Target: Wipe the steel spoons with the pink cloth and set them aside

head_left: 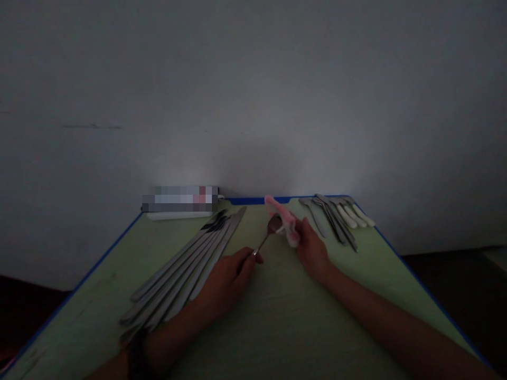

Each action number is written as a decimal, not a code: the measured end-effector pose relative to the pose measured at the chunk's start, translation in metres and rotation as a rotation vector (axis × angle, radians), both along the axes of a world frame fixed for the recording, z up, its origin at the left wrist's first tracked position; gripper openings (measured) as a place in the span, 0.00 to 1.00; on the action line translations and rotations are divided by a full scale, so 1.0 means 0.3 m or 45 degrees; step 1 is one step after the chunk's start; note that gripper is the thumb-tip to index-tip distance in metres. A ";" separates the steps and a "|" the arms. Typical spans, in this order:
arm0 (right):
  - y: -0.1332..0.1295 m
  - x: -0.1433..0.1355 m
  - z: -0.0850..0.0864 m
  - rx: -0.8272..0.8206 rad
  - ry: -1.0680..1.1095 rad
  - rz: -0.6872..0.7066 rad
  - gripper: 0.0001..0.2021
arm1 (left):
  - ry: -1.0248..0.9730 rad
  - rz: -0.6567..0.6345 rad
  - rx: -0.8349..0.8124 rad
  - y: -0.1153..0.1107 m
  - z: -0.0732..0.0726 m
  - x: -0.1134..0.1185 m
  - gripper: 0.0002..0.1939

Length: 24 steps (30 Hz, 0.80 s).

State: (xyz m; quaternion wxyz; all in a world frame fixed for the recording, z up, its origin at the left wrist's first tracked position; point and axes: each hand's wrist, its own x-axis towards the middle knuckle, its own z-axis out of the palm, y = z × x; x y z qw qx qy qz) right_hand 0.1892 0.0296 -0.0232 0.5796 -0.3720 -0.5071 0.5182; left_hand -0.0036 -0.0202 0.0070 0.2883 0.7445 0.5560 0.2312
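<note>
Over the middle of the table, my left hand (pixel 233 272) is closed around the handle of a metal spoon (pixel 273 225), whose bowl points away and to the right. My right hand (pixel 311 248) grips a pink and white cloth (pixel 285 221), which hangs right beside the spoon's bowl and seems to touch it. Left of my left hand lies a fanned row of several long metal utensils (pixel 186 258), their near ends partly hidden behind my wrist. Several spoons or forks with metal handles (pixel 336 224) rest to the right of my right hand.
The light green table (pixel 261 327) has a blue edge and meets a pale wall (pixel 253 95) at the back. A blurred-out box-like object (pixel 180 199) stands at the back left corner. Cutlery with white handles (pixel 358 217) lies near the right edge.
</note>
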 end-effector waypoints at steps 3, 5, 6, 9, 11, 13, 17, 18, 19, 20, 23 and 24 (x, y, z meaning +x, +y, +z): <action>-0.009 0.008 0.019 0.046 -0.147 -0.033 0.12 | -0.004 -0.041 0.015 -0.006 0.002 0.000 0.18; -0.011 0.007 0.021 0.069 -0.222 -0.012 0.15 | 0.001 -0.075 0.036 -0.011 -0.002 -0.002 0.18; -0.010 0.005 0.018 0.068 -0.245 0.004 0.16 | 0.004 -0.092 0.046 -0.013 -0.005 -0.002 0.17; -0.005 0.004 0.002 0.067 -0.319 -0.021 0.17 | 0.023 -0.124 0.059 -0.015 -0.011 -0.005 0.17; 0.000 0.008 -0.008 0.075 -0.365 -0.038 0.16 | 0.039 -0.134 0.052 -0.015 -0.011 -0.005 0.17; 0.006 0.015 -0.014 0.087 -0.421 -0.039 0.15 | 0.041 -0.137 0.035 -0.014 -0.007 -0.005 0.18; 0.010 0.024 -0.015 0.108 -0.492 -0.026 0.12 | 0.014 -0.155 0.010 -0.011 -0.001 -0.005 0.18; 0.010 0.025 -0.014 0.107 -0.482 -0.021 0.12 | 0.009 -0.162 0.006 -0.011 0.000 -0.005 0.18; 0.009 0.025 -0.012 0.102 -0.459 -0.014 0.12 | 0.004 -0.166 0.004 -0.011 0.000 -0.005 0.19; 0.008 0.025 -0.011 0.096 -0.427 -0.011 0.12 | -0.002 -0.171 -0.001 -0.011 0.000 -0.005 0.19; 0.003 0.024 -0.003 0.067 -0.305 0.006 0.12 | -0.021 -0.183 -0.010 -0.012 0.001 -0.004 0.20; 0.001 0.024 0.000 0.047 -0.271 0.008 0.11 | -0.028 -0.183 -0.008 -0.013 0.002 -0.004 0.19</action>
